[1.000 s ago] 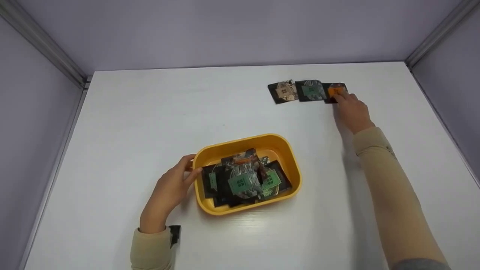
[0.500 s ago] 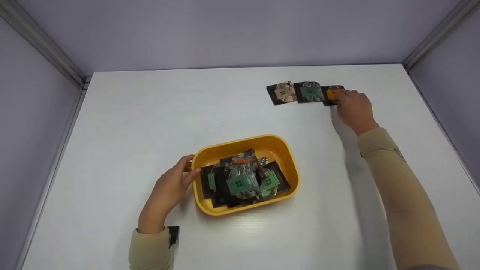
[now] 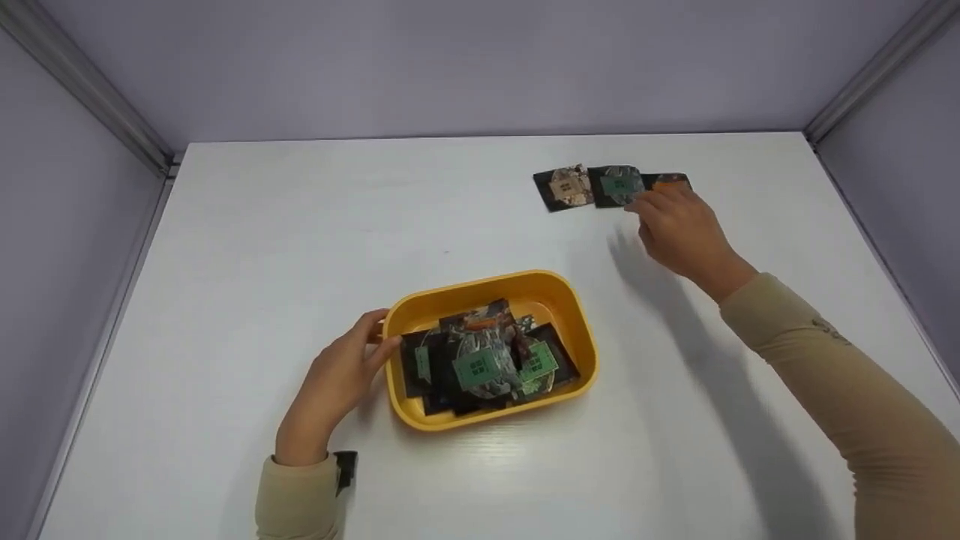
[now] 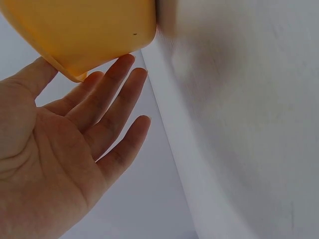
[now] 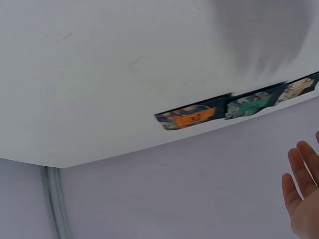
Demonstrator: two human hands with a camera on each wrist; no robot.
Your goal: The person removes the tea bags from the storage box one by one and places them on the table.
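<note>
We log a white table (image 3: pixel 300 225). On it we get: yellow bin (image 3: pixel 559 296), lower centre; three dark packets in a row, upper right, labelled beige (image 3: pixel 566 187), green (image 3: pixel 616 185), orange (image 3: pixel 667 180); black piece (image 3: pixel 346 471), lower left, partly hidden.

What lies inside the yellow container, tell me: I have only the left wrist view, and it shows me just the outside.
Observer: In the head view, dark packets lie overlapping inside the yellow container.
Operator: Good. Report where the right hand is.
Observer: In the head view, the right hand partly hides an orange-labelled packet, the rightmost there of three in a row on the white table.
</note>
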